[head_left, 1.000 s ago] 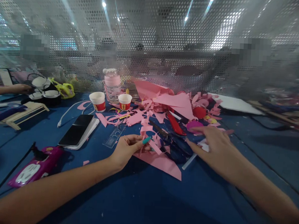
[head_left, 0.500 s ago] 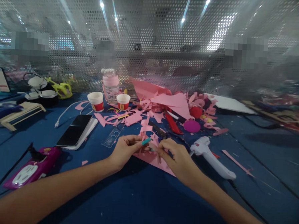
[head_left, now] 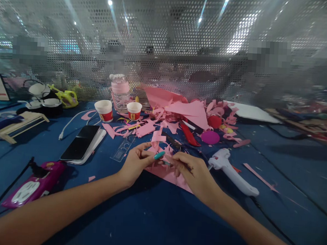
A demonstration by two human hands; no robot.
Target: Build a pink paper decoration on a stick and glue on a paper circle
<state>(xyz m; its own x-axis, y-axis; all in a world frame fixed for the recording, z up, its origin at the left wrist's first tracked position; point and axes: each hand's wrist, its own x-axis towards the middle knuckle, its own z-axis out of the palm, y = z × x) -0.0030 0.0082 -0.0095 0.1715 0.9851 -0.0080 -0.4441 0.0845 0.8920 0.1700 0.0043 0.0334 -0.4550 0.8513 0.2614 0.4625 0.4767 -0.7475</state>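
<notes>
Close together over the middle of the table, my left hand [head_left: 136,164] and my right hand [head_left: 195,172] have their fingertips pinched. A small piece of pink paper [head_left: 167,158] shows between them; its outline blends with the scraps behind. The left thumb wears a long teal nail, which partly covers the held spot. Beneath my hands lies a flat pink sheet [head_left: 178,181] on the blue table. A white glue gun [head_left: 233,173] rests just right of my right hand. Beyond my fingers are a dark-handled tool [head_left: 172,140] and a clear stencil ruler [head_left: 122,148].
Pink scraps [head_left: 146,129] pile up behind my hands with a red cutter [head_left: 189,134] and a purple disc [head_left: 210,137]. Paper cups [head_left: 104,110] and a pink-lidded bottle [head_left: 120,93] stand behind. At left are a phone [head_left: 80,143] and a purple power strip [head_left: 35,185].
My hands stay in nearly the same place, with the fingers shifting slightly around the small piece. The view has moved a little; the things on the table have not visibly moved.
</notes>
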